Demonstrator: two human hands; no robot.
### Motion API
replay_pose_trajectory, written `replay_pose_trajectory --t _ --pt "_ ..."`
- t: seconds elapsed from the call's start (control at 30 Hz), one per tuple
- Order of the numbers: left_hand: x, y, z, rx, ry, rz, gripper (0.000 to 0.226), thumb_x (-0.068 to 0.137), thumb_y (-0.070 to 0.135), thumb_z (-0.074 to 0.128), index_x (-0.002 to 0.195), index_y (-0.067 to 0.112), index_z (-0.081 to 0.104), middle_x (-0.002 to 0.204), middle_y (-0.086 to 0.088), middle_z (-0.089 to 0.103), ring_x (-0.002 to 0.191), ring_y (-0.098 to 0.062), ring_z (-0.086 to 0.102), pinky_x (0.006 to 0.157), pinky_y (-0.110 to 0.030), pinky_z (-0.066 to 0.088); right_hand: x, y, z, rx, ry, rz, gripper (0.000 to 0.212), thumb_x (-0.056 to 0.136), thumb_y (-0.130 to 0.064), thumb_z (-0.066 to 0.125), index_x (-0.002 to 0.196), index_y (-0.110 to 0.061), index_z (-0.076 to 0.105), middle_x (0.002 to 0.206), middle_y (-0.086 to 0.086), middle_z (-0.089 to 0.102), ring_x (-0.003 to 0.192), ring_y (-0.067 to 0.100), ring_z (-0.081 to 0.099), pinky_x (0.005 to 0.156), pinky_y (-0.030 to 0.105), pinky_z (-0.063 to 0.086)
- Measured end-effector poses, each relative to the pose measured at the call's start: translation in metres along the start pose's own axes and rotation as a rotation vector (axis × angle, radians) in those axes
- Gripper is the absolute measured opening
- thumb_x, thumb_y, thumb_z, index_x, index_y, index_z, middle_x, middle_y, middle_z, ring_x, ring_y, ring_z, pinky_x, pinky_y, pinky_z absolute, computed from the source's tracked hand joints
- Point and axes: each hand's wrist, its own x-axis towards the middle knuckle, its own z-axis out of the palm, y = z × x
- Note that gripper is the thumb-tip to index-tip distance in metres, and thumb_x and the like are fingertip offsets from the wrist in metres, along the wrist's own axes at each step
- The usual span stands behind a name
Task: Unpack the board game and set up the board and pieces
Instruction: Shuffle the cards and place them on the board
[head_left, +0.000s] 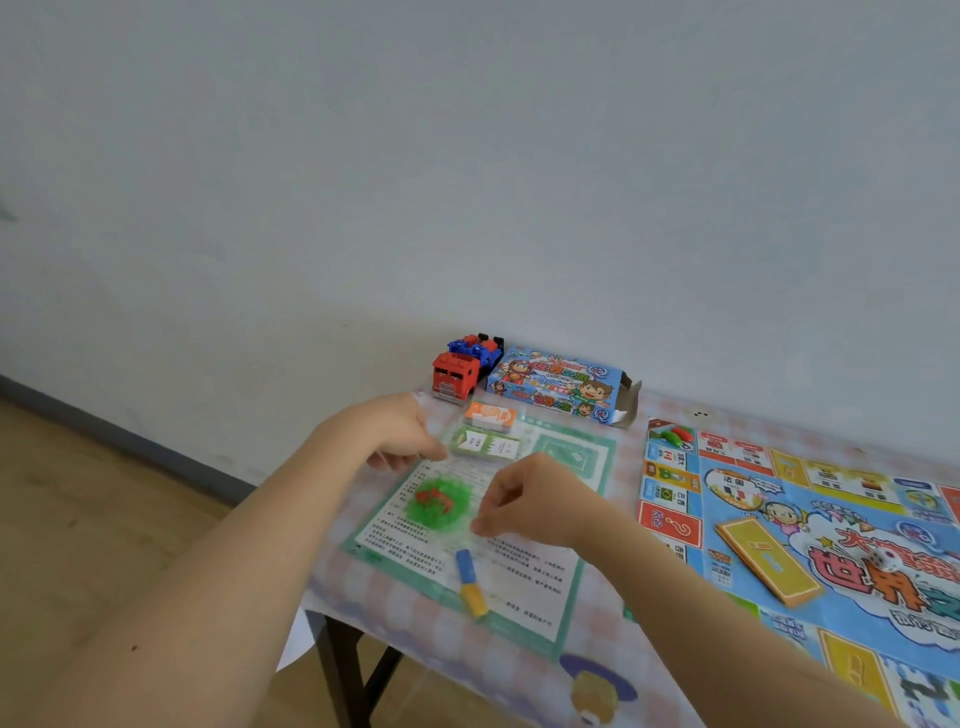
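Pinching clear bag (463, 480) holding green pieces (438, 503); game box (558, 387) open-ended.

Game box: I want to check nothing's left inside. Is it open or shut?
Open: the box lies flat, its end flap folded out. Inside cannot be seen.

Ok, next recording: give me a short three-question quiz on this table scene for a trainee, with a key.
1. What stands directly left of the open game box?
2. True or false: the die lies on the game board.
3. The pile of green and red pieces lies: A) on the instruction sheet; B) inside the game box; C) on the game board.

Key: 1) the toy truck; 2) true; 3) A.
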Motion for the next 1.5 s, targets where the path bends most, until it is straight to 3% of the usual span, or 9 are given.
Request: replay_pose_trajectory --t 0.13,0.3,0.6,0.7,0.87,1.0,1.2,1.37,1.5 --pt "-0.009 -0.005 0.007 0.000 -0.058 0.015 0.032 0.083 0.042 0.069 0.097 0.014 0.062 0.079 0.003 0.065 0.067 -0.010 0.061 0.062 -0.025 0.049 -0.006 0.010 -0.009 0.346 0.098 0.158 0.007 0.084 -0.009 0.067 0.079 -0.005 0.063 0.064 0.003 0.069 0.042 0.007 0.056 0.043 0.019 0.046" --pt "-0.011 -0.002 0.012 -0.074 -0.058 0.055 0.025 0.079 0.032 0.076 0.089 0.014 0.063 0.073 0.001 0.063 0.061 -0.010 0.056 0.055 -0.022 0.046 -0.011 0.031 -0.022 0.514 0.310 0.299 0.003 0.084 0.002 0.064 0.083 0.000 0.061 0.060 0.013 0.069 0.053 0.022 0.067 0.064 0.036 0.061" --pt "-0.008 0.007 0.022 -0.020 0.021 0.128 0.019 0.080 0.033 0.073 0.085 0.020 0.061 0.086 0.000 0.063 0.072 -0.014 0.058 0.052 -0.022 0.044 -0.013 0.034 -0.015 0.235 0.339 0.232 0.031 0.078 -0.009 0.074 0.097 -0.016 0.051 0.068 0.007 0.073 0.061 0.018 0.072 0.067 0.037 0.061" --pt "-0.011 0.008 0.023 0.011 0.051 0.128 0.017 0.082 0.033 0.071 0.085 0.019 0.061 0.089 0.001 0.063 0.074 -0.014 0.059 0.056 -0.023 0.046 -0.016 0.034 -0.015 0.213 0.323 0.205 0.025 0.081 -0.014 0.071 0.097 -0.017 0.052 0.070 0.005 0.073 0.057 0.015 0.069 0.066 0.033 0.061" --pt "-0.020 0.025 0.020 0.346 0.259 0.129 0.035 0.082 0.050 0.062 0.094 0.017 0.063 0.093 0.002 0.066 0.085 -0.016 0.063 0.075 -0.031 0.052 -0.024 0.035 -0.020 0.247 0.355 0.179 0.012 0.085 -0.010 0.065 0.094 -0.013 0.057 0.069 0.007 0.071 0.047 0.009 0.064 0.053 0.025 0.058" --pt "-0.028 0.056 0.014 0.253 0.308 0.227 0.032 0.085 0.047 0.060 0.091 0.016 0.066 0.095 -0.001 0.069 0.087 -0.018 0.064 0.073 -0.032 0.049 -0.036 0.038 -0.028 0.273 0.386 0.156 0.005 0.085 -0.005 0.063 0.088 -0.008 0.062 0.064 0.007 0.069 0.040 0.006 0.060 0.044 0.018 0.050" --pt "-0.039 0.102 0.038 0.084 0.312 0.391 0.016 0.086 0.040 0.063 0.090 0.025 0.062 0.089 0.012 0.061 0.082 -0.010 0.062 0.075 -0.032 0.053 -0.068 0.053 -0.050 0.288 0.458 0.169 0.005 0.085 -0.005 0.061 0.084 -0.005 0.066 0.071 0.013 0.071 0.048 0.014 0.061 0.048 0.021 0.053" --pt "-0.041 0.140 0.071 -0.088 0.300 0.464 0.025 0.085 0.035 0.065 0.106 0.022 0.062 0.109 0.006 0.062 0.096 -0.012 0.059 0.086 -0.033 0.050 -0.107 0.083 -0.073 0.282 0.560 0.193 0.006 0.084 -0.003 0.061 0.081 -0.005 0.067 0.066 0.011 0.069 0.049 0.016 0.062 0.056 0.030 0.059" --pt "-0.046 0.169 0.094 -0.105 0.229 0.469 0.039 0.086 0.033 0.065 0.121 0.017 0.058 0.123 0.000 0.057 0.109 -0.016 0.055 0.084 -0.026 0.042 -0.141 0.111 -0.092 0.245 0.654 0.247 0.008 0.082 -0.007 0.064 0.076 -0.011 0.067 0.066 0.007 0.070 0.057 0.018 0.065 0.068 0.037 0.060"
